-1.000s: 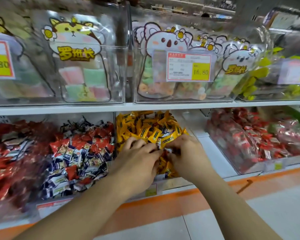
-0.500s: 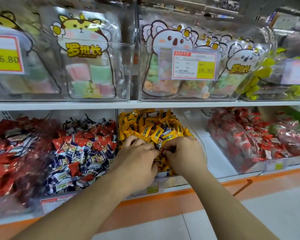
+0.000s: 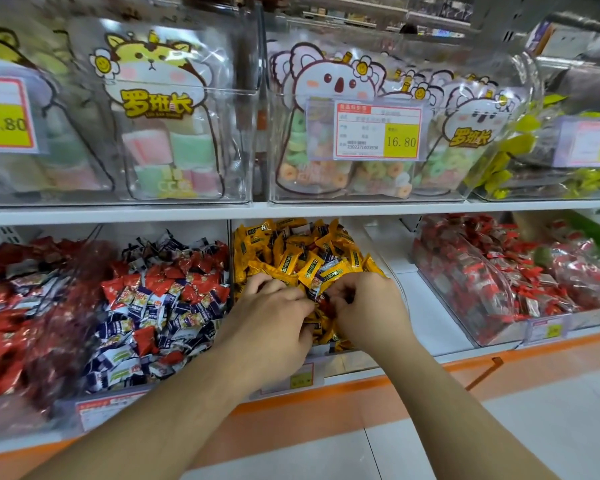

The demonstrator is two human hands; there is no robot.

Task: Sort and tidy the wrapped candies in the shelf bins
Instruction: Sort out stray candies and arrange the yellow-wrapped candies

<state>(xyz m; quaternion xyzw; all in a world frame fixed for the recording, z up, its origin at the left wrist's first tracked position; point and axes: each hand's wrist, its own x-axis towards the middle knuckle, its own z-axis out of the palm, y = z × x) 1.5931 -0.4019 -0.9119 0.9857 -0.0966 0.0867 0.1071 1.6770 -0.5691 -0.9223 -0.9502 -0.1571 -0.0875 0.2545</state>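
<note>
A heap of yellow wrapped candies (image 3: 302,251) fills the middle bin on the lower shelf. Both my hands are sunk into the front of that heap. My left hand (image 3: 274,320) lies palm down with its fingers curled into the yellow candies. My right hand (image 3: 368,310) is beside it, fingers bent and pinching among the wrappers, where a small dark red wrapper (image 3: 326,301) shows between the two hands. To the left is a bin of mixed red and navy-white candies (image 3: 160,306). A bin of red wrapped candies (image 3: 499,278) stands on the right.
The upper shelf (image 3: 291,210) carries clear bins of cartoon-printed bags of marshmallows (image 3: 160,133) and ring gummies (image 3: 343,140) with a 16.80 price tag (image 3: 378,131). A bare white gap of shelf (image 3: 426,306) lies between the yellow and right red bins. Orange trim (image 3: 430,372) edges the lower shelf.
Both hands stay in the yellow candies, shifting only slightly; my fingers work closer together at the front of the heap. The camera has moved a little nearer.
</note>
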